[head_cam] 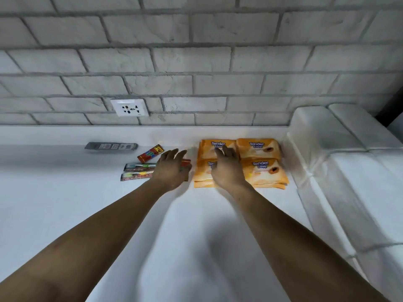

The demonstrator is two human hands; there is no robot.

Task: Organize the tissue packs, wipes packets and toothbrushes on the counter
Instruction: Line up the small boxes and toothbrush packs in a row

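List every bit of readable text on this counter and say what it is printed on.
"Tender Love": back-right orange packet.
"Tender Love": front-right orange packet.
"Tender Love": back-left orange packet, partly behind the right hand.
"Ten": front-left orange packet, the rest hidden by that hand.
Too blurred to read: the yellow label on the red packet, the toothbrush packs.

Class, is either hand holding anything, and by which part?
Nothing is held. The left hand is open over the toothbrush packs, the right hand open over the orange wipes packets.
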